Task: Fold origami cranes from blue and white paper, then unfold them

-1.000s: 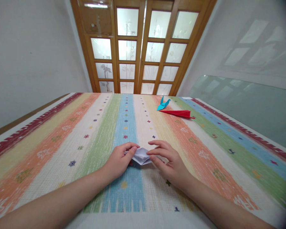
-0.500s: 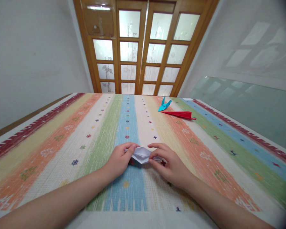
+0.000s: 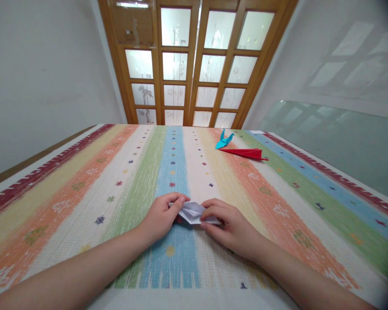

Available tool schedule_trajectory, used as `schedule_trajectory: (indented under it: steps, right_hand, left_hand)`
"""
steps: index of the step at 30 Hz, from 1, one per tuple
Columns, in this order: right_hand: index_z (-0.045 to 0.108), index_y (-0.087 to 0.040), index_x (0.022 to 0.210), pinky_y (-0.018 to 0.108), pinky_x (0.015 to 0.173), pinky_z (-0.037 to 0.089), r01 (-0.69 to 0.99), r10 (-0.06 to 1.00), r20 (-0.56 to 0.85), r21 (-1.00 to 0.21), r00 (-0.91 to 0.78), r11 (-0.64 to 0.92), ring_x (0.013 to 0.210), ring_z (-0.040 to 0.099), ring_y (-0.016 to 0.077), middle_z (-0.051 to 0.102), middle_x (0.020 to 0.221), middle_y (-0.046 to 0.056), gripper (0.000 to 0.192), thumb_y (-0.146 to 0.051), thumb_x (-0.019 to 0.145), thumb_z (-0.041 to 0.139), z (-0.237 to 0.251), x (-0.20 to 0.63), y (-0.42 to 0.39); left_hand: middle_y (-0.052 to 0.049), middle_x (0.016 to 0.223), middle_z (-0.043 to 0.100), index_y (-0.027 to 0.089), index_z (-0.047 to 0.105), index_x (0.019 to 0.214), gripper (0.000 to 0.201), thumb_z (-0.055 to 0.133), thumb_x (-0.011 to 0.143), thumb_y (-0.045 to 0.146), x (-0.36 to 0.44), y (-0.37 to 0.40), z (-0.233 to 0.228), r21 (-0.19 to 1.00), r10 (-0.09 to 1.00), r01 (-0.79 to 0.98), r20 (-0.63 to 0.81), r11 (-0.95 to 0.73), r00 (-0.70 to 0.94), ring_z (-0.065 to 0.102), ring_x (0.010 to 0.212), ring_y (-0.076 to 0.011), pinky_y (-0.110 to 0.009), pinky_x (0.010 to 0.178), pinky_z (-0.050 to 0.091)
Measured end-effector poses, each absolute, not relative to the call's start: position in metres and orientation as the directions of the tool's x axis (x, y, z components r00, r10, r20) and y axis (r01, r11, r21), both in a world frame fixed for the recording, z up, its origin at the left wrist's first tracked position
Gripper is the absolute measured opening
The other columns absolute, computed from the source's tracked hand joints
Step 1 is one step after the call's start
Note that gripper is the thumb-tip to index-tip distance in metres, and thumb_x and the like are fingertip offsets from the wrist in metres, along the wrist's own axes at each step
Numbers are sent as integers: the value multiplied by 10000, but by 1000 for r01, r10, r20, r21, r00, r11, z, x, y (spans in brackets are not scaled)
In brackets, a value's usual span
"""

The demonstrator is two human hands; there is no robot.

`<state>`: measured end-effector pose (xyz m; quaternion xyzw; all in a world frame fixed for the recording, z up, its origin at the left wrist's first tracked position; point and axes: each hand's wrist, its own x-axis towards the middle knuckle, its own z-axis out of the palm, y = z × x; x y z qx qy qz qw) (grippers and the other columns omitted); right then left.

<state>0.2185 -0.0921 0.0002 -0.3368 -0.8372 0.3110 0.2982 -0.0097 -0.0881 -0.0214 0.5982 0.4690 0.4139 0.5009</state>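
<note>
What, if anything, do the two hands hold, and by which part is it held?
A folded white paper: the left hand pinches its left end, the right hand its right side.

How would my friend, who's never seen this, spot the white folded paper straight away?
Start with the striped tablecloth and follow its middle blue stripe toward the near side. There, the left hand and right hand hold the folded paper between them. It's white and held, unlike the bright blue folded piece and long red one lying farther off.
</note>
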Motion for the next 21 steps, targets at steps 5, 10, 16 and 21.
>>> schedule_trajectory:
  steps: [5, 10, 16, 21]
  right_hand:
    - [635, -224, 923, 322, 783, 463, 376, 767, 297, -735, -568, 564, 903, 615, 187, 660, 1036, 50, 115, -137, 855, 665, -1, 218, -92]
    - [604, -229, 968, 292, 700, 458, 352, 823, 223, -822, -523, 447, 818, 595, 172, 657, 1003, 44, 102, -228, 884, 663, -5, 218, -94]
    - [555, -231, 1091, 261, 575, 448, 265, 889, 64, -943, -453, 203, 664, 570, 143, 640, 832, 17, 203, -367, 946, 595, -10, 214, -95]
    - [498, -247, 1127, 223, 479, 422, 132, 913, -1, -989, -408, 58, 645, 596, 130, 633, 904, 25, 311, -409, 904, 644, -9, 209, -95]
  left_hand:
    - [-45, 793, 667, 143, 702, 1068, 400, 543, 947, 490, -10, -88, -22, 992, 972, 114, 21, -49, 234, 603, 631, -164, -271, 592, 482]
    - [-44, 793, 670, 153, 693, 1068, 386, 555, 942, 491, -11, -88, -24, 996, 970, 81, 20, -41, 241, 605, 630, -162, -270, 596, 483]
    - [-60, 823, 655, 140, 638, 1142, 537, 541, 916, 617, -9, -90, -24, 996, 965, -82, 4, 18, 263, 619, 661, -181, -283, 571, 509]
    - [-96, 931, 654, 136, 579, 1272, 659, 459, 929, 685, -6, -92, -23, 979, 962, -199, 11, 45, 273, 625, 728, -197, -326, 616, 553]
